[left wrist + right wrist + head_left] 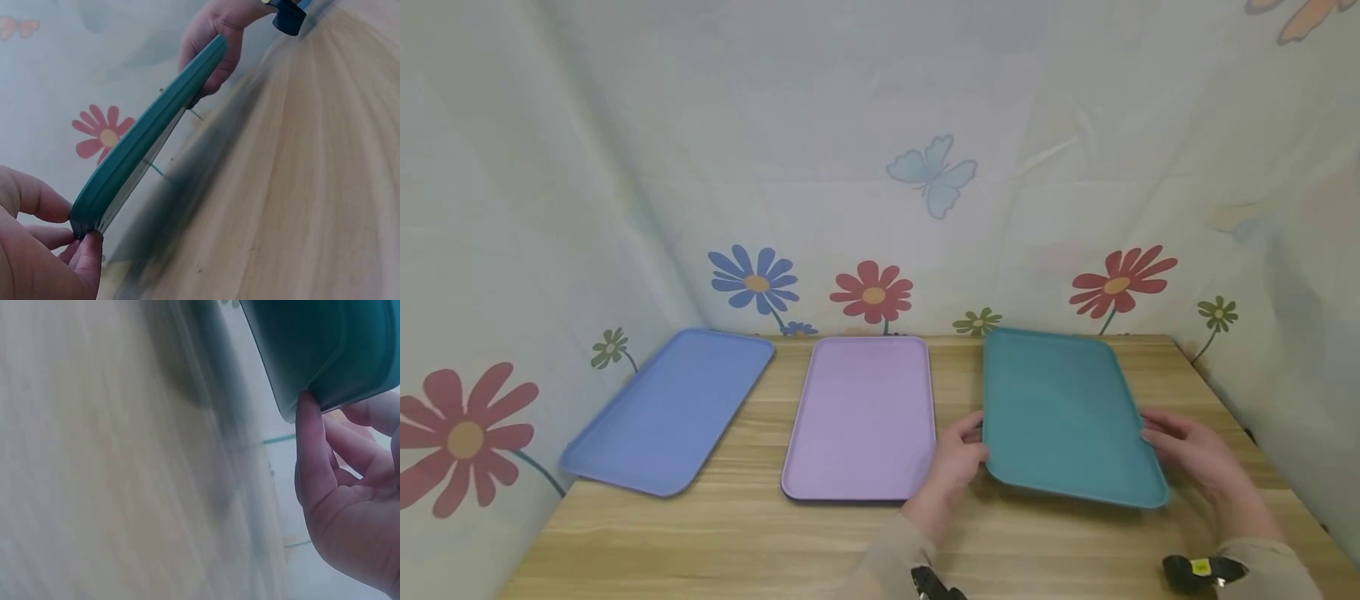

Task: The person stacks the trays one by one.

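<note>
Both hands hold a teal tray [1063, 417] by its two long sides, at the right of the table in the head view. My left hand [957, 457] pinches its left edge, with thumb and fingers on either side of the rim in the left wrist view. On the opposite edge my right hand [1198, 454] grips the rim; in the right wrist view its fingertips [308, 403] press against the underside. The tray is raised off the wood, and the wrist views show a gap and a dark shadow beneath it.
A lilac tray [861, 417] lies in the middle of the wooden table [730, 542], just left of my left hand. Farther left a blue tray [673, 408] lies at a slant. Behind the table hangs a flowered cloth [820, 183], which also closes off both sides.
</note>
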Tool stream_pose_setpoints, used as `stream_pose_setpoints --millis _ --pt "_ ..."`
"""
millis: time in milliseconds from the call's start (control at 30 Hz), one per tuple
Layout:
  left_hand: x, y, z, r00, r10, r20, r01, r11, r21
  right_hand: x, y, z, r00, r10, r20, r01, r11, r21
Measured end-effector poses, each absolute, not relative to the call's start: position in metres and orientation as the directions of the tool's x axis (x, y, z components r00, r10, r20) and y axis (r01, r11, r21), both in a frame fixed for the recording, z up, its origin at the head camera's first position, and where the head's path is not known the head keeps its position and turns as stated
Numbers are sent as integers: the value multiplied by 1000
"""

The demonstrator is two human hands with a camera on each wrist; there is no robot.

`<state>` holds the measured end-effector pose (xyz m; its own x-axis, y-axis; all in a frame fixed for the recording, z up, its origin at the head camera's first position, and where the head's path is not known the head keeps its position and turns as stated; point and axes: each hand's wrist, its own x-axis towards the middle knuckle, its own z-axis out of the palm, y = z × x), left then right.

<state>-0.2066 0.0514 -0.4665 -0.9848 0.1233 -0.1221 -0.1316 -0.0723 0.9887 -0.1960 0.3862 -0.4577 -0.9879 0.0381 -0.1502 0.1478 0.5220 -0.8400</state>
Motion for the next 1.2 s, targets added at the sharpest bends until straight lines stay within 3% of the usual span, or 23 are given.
stream_pose_setpoints --millis 600,1200 --pt "-205 18 -458 -996 87 -35 -39 -44 998 -197 354 -451 -998 2 -65 60 434 -899" --pt "-209 -22 -461 -997 73 -32 -35 -42 999 -206 314 -450 -1000 -15 -14 7 381 -924"
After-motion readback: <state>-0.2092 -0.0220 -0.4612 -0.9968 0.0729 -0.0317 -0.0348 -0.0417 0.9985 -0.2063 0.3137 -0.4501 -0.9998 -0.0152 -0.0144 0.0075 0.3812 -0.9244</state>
